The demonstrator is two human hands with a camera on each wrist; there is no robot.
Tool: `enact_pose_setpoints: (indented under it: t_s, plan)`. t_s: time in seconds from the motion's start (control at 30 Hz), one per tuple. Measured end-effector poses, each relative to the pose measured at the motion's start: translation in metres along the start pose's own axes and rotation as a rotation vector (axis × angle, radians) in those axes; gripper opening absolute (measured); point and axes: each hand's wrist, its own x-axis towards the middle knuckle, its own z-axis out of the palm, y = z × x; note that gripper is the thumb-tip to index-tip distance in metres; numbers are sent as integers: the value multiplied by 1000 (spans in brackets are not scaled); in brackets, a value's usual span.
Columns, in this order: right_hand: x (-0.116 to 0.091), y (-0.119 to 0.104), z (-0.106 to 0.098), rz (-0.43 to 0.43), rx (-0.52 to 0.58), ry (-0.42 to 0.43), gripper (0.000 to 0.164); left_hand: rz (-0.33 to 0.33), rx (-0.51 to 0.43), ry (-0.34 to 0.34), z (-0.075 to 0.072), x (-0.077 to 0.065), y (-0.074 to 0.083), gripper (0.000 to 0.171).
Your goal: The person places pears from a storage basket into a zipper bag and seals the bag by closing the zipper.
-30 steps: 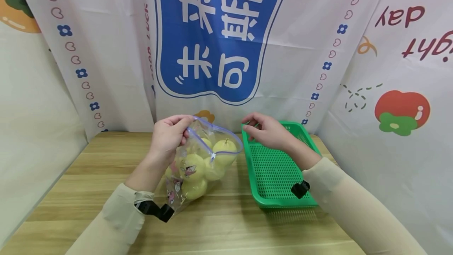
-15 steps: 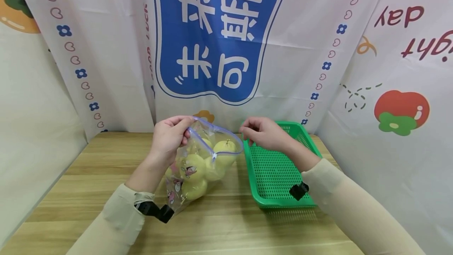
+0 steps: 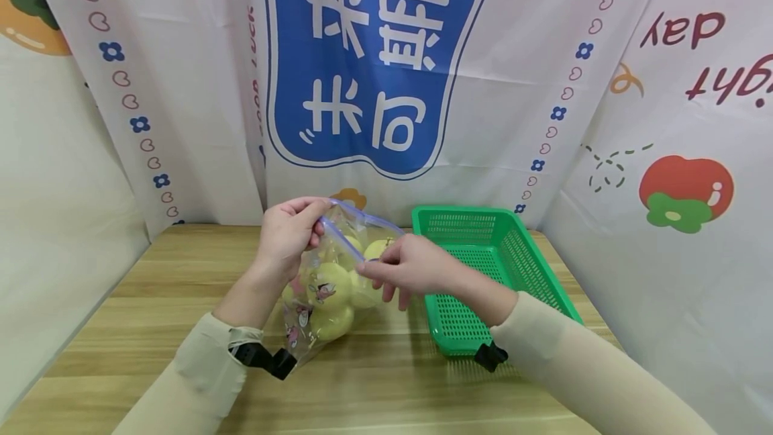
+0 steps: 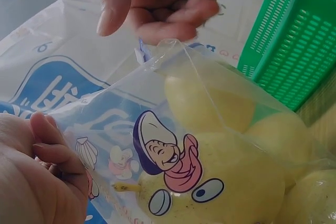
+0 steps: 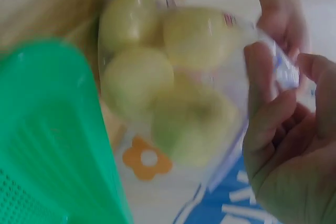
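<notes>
My left hand (image 3: 286,233) pinches the upper corner of a clear zip bag (image 3: 311,301) with a purple zip edge and printed cartoon figures. Several round yellow pears (image 3: 329,284) fill the bag, a stem showing on one (image 4: 210,171) in the left wrist view. Over the zip edge, my right hand (image 3: 417,264) has its thumb and fingers apart, right at the small slider (image 4: 143,51). In the right wrist view the slider end lies in the gap between thumb and forefinger. The right hand covers part of the far pear in the head view.
A green perforated plastic basket (image 3: 543,260) stands on the wooden table (image 3: 374,388) just right of the bag, under my right forearm. Behind the table hangs a printed white cloth (image 3: 513,119), with more cloth at both sides.
My right hand has moved from over the basket's far left corner leftward and nearer, to the bag's zip slider. The left hand and bag have stayed put.
</notes>
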Motion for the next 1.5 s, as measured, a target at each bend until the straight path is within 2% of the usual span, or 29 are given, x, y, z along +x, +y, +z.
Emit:
enact_pose_setpoints:
  t_s: [0.07,0.2,0.3,0.43,0.53,0.7,0.8,0.97,1.17,1.3,1.4,1.5]
  plan:
    - [1,-4,10,22,3,9,47,-4,4,1,-1,0,0,29]
    - [4,-5,21,-1,-55,87,43,-10,3,-1,-1,-1,0,29]
    - [3,-3,21,-45,-117,169,33,-6,2,1,-1,-1,0,30]
    - [-2,-1,15,-94,-136,241,23,7,15,7,-3,0,0,26]
    - [-3,0,13,-129,-147,256,21,11,37,-6,-9,4,2,22]
    - [-3,1,14,-169,-205,275,20,14,115,-61,-23,20,1,33]
    - [-2,0,15,-186,-238,278,19,-10,151,-81,-29,29,-2,34]
    - [-4,-2,12,-225,-249,315,17,-29,135,-78,-33,34,-7,28]
    - [-5,-6,-3,-344,-229,453,16,25,70,-63,-38,33,-6,29]
    - [-5,-7,-14,-427,-236,498,13,80,76,-73,-44,29,-1,24]
    - [-8,-6,-21,-472,-246,497,12,150,154,-115,-45,26,3,25]
    - [-11,-2,-25,-512,-249,489,10,212,243,-166,-43,24,5,38]
